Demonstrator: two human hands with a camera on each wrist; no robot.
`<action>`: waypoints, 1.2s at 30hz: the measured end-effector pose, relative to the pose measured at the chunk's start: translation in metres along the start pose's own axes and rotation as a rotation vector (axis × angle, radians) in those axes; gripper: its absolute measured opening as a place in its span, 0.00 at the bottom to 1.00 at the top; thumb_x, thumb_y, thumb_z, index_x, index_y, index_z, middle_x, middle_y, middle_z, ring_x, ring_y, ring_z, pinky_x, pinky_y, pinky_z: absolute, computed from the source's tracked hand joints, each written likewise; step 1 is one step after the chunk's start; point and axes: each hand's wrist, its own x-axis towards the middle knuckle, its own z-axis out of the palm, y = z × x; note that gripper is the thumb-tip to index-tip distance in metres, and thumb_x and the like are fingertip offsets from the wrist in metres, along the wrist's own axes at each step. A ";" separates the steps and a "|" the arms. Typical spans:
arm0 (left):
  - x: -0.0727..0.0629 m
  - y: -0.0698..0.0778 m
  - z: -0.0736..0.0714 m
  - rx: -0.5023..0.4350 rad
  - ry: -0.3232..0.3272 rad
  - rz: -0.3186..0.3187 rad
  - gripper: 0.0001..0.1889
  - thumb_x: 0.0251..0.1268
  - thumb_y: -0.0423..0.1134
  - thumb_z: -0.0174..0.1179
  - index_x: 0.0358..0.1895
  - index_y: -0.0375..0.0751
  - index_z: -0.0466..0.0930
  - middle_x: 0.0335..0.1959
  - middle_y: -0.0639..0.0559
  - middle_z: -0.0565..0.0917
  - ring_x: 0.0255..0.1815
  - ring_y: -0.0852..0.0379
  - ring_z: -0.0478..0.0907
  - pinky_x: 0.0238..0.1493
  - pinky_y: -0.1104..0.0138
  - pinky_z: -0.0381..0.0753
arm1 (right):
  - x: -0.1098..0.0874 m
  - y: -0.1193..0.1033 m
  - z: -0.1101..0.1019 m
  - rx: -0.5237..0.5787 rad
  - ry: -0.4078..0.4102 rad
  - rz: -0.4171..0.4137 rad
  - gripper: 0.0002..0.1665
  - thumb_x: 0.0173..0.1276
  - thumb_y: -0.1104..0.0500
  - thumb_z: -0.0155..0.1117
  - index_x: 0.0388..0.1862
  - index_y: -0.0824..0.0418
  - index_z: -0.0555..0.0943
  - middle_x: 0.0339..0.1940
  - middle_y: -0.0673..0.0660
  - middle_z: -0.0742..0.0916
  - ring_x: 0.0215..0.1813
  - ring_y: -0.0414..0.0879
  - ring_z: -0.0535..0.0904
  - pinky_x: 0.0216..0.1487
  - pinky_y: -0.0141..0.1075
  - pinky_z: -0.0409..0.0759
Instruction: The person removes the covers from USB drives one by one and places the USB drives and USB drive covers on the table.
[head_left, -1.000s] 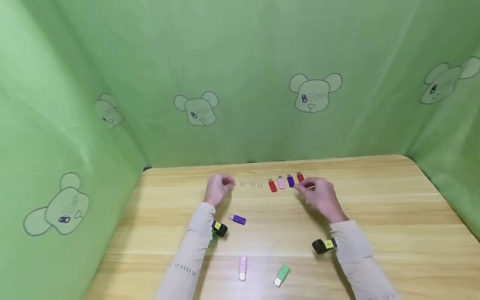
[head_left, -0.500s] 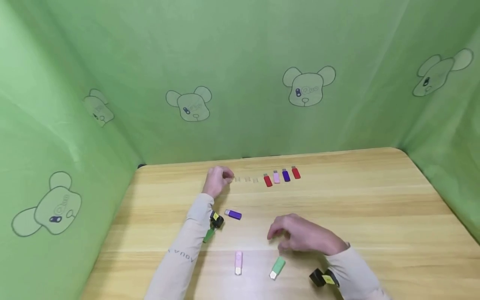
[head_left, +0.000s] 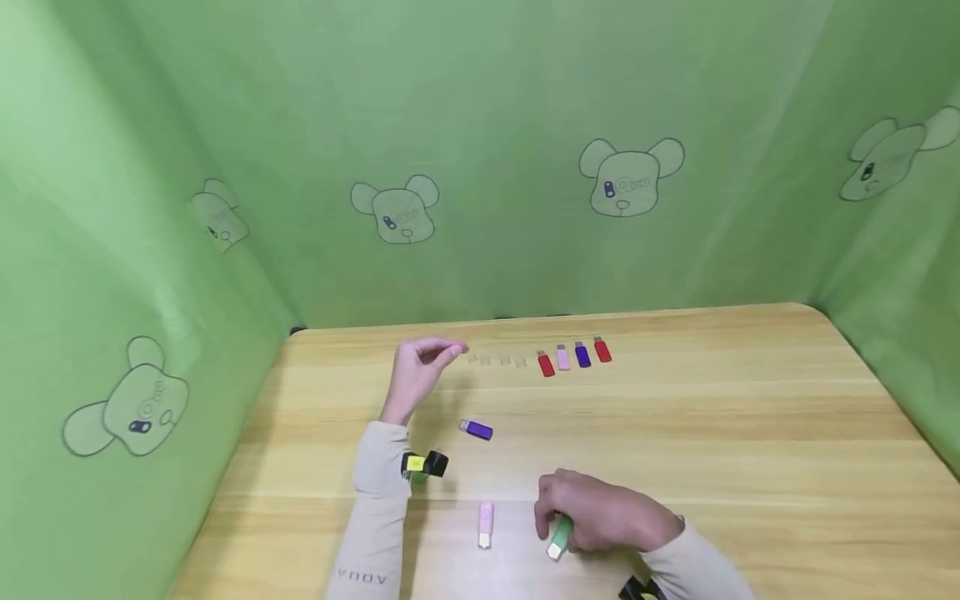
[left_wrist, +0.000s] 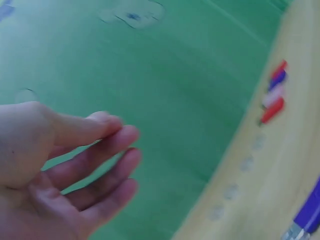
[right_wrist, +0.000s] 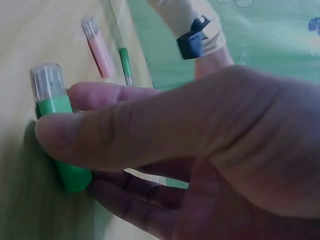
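In the head view my right hand (head_left: 603,510) pinches a green USB stick (head_left: 562,533) near the table's front. The right wrist view shows the thumb (right_wrist: 60,131) across its green body, with a clear cap (right_wrist: 48,82) over the plug end. My left hand (head_left: 420,371) hovers toward the back left, thumb and index fingertips together and nothing visible between them. Its other fingers are loosely bent in the left wrist view. Just right of it lie several small clear caps (head_left: 506,361) in a row.
Right of the caps lie uncapped USB sticks: red (head_left: 545,364), pink (head_left: 563,358), purple (head_left: 582,356) and another red stick (head_left: 603,351). Nearer are a purple stick (head_left: 480,431), a pink stick (head_left: 486,518) and a green stick (head_left: 420,477) partly behind the left wrist. Green curtains (head_left: 487,250) enclose the table.
My right hand has left the row of sticks, come down toward me and taken hold of the green USB stick. The left hand has drawn slightly left, revealing another clear cap.
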 end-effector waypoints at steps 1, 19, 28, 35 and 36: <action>-0.004 0.004 -0.001 -0.016 -0.017 0.002 0.08 0.70 0.35 0.67 0.46 0.35 0.89 0.44 0.46 0.91 0.49 0.45 0.87 0.55 0.64 0.85 | 0.000 0.000 0.001 -0.004 0.003 0.000 0.25 0.47 0.78 0.72 0.32 0.47 0.87 0.35 0.38 0.79 0.42 0.36 0.71 0.43 0.29 0.78; -0.029 0.050 0.013 -0.098 -0.196 0.061 0.08 0.73 0.31 0.63 0.47 0.32 0.87 0.47 0.42 0.89 0.50 0.49 0.87 0.58 0.63 0.85 | 0.000 0.007 -0.014 0.099 0.081 0.028 0.17 0.57 0.72 0.74 0.30 0.49 0.82 0.27 0.40 0.80 0.30 0.34 0.72 0.33 0.29 0.78; -0.045 0.057 0.026 -0.081 -0.275 0.027 0.08 0.74 0.33 0.62 0.48 0.34 0.88 0.47 0.44 0.89 0.52 0.50 0.86 0.58 0.65 0.84 | -0.005 0.002 -0.068 0.146 0.295 -0.083 0.11 0.68 0.67 0.70 0.46 0.55 0.87 0.42 0.45 0.89 0.43 0.39 0.84 0.46 0.34 0.87; -0.053 0.066 0.039 -0.108 -0.327 0.014 0.09 0.73 0.34 0.64 0.50 0.35 0.87 0.47 0.47 0.90 0.49 0.54 0.87 0.54 0.65 0.86 | -0.007 -0.005 -0.083 0.215 0.521 -0.101 0.13 0.67 0.70 0.71 0.47 0.56 0.88 0.42 0.47 0.90 0.43 0.42 0.87 0.44 0.34 0.88; -0.053 0.066 0.040 -0.115 -0.327 0.014 0.09 0.72 0.34 0.65 0.50 0.35 0.87 0.47 0.46 0.89 0.48 0.53 0.87 0.51 0.66 0.87 | -0.007 -0.005 -0.083 0.238 0.547 -0.101 0.13 0.66 0.70 0.72 0.46 0.57 0.88 0.42 0.48 0.90 0.43 0.43 0.87 0.44 0.34 0.89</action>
